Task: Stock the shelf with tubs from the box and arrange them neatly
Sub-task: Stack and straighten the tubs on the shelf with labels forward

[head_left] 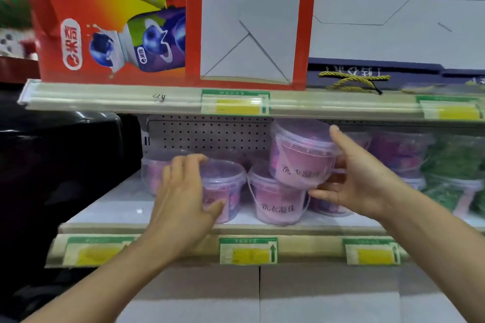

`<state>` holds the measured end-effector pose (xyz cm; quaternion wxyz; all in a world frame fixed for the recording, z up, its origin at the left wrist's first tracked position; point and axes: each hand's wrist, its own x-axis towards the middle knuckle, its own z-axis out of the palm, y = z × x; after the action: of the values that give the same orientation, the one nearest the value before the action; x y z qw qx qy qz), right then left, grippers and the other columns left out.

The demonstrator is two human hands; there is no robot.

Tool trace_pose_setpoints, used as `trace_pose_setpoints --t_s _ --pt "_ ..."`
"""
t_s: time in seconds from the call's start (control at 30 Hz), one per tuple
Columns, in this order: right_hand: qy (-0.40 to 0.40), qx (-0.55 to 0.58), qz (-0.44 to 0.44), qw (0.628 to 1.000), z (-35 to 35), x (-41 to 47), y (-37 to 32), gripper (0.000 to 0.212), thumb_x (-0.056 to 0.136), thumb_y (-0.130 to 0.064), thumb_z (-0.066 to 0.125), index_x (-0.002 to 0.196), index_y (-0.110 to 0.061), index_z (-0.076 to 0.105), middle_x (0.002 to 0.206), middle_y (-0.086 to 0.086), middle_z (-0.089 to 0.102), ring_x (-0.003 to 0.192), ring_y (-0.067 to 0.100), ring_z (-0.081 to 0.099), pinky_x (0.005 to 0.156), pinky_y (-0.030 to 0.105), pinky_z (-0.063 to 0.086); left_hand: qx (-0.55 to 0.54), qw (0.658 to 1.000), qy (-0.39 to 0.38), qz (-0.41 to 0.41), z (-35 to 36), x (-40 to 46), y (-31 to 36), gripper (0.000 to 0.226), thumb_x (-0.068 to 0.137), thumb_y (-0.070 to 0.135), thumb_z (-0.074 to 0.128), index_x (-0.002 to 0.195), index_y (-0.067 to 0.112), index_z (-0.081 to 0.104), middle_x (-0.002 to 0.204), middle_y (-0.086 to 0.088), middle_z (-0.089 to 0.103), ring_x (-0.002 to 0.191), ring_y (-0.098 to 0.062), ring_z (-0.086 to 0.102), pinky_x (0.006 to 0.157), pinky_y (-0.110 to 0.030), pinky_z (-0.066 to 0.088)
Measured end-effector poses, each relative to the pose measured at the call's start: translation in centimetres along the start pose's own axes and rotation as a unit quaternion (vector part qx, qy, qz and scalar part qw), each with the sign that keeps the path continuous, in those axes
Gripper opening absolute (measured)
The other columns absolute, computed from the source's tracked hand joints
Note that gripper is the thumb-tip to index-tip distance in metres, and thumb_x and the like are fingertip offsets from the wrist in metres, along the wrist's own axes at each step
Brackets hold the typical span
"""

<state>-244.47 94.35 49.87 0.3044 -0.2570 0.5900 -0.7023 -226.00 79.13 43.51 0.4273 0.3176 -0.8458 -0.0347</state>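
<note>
Several clear tubs of pink and purple beads stand on the middle shelf [110, 207]. My left hand [183, 191] grips the front left tub [225, 186], fingers curled over its lid and thumb on its side. My right hand [359, 178] holds a tilted tub [301, 157] up above the shelf, fingers along its right side and thumb under its base. Beneath it stands another tub [275, 202] with black writing on it. More tubs sit behind and to the right [396, 149]. No box is in view.
Tubs of green contents [454, 165] stand at the shelf's right end. The upper shelf [118, 98] carries a red gift bag [105, 21] and white boxes [380, 21]. Price tags [248, 252] line the shelf edges. White cartons [315, 294] sit below. A dark object [65, 152] is at the left.
</note>
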Motion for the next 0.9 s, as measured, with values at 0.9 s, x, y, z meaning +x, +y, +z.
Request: trace_pose_setpoints --t_s 0.9 --pt "0.122 -0.512 -0.483 0.7 5.1 -1.3 7.0 0.05 0.078 -0.025 0.056 0.124 -0.01 0.049 0.123 0.008 0.043 0.114 0.026 0.045 0.093 0.033 0.041 -0.042 0.991 -0.089 0.087 -0.1 1.7 -1.2 0.06 0.081 0.037 0.064 0.134 0.032 0.035 0.132 0.008 0.045 0.126 -0.015 0.034 0.105 -0.035 0.027"
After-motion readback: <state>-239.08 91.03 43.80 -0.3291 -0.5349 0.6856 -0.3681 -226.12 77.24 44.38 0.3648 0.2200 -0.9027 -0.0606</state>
